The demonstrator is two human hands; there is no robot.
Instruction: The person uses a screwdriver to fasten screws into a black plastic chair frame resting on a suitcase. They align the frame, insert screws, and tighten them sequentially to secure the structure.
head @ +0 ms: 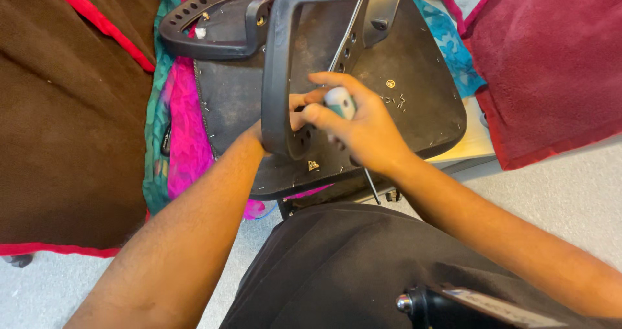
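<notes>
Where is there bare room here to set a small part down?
Bare floor lies right of the upturned seat base, below the maroon cloth. The brown blanket at left is open too. It is crowded at the armrest, where the left hand and right hand grip.

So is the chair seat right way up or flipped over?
Flipped: the chair seat shows its bare black underside, with the armrest bracket sticking up from it.

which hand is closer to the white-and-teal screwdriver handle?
Right. The right hand is wrapped around the screwdriver handle, holding it. The left hand sits just beside it, mostly hidden behind the black armrest loop it steadies.
</notes>
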